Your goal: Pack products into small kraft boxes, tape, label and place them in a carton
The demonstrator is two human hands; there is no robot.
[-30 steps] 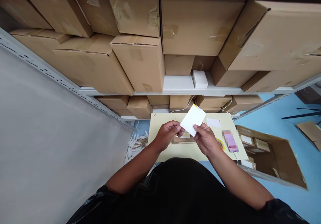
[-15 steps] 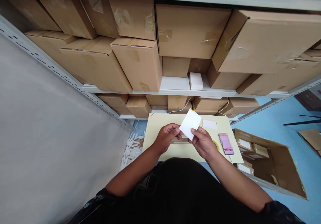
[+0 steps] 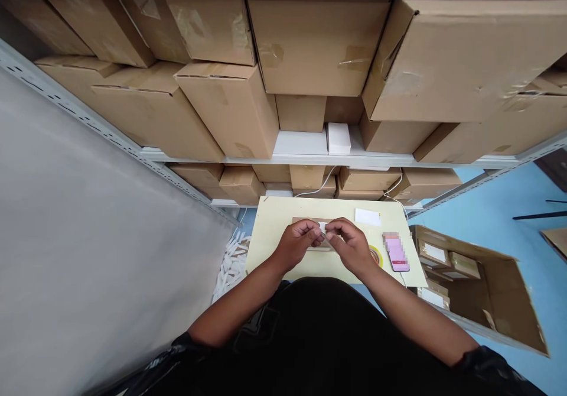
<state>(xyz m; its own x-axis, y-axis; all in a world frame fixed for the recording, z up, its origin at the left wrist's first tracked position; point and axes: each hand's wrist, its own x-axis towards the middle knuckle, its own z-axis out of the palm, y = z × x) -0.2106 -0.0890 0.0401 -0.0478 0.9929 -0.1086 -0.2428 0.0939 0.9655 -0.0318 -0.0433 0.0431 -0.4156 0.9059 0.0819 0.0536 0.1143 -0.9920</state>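
Note:
Between my two hands is a white label [image 3: 322, 227], of which only a small part shows; the fingers hide the rest. My left hand [image 3: 297, 242] pinches its left side with thumb and fingertips. On the other side, my right hand [image 3: 351, 247] has its thumb and bent fingers closed at the label. Beneath both hands, a small brown cardboard box [image 3: 301, 221] lies on the pale yellow table [image 3: 270, 224], mostly covered by them. Another white label [image 3: 367, 217] lies flat farther back on the right.
A yellow tape roll [image 3: 376, 256] and a phone [image 3: 397, 253] lie right of my hands. An open carton [image 3: 496, 278] with labelled boxes stands beyond the table's right edge. Shelves with cardboard boxes [image 3: 323, 44] rise ahead; white scraps [image 3: 230, 266] lie at lower left.
The label was facing me broadly above the table; now only a bit shows between my fingers. My right hand has turned and its fingers have come up beside the left fingertips.

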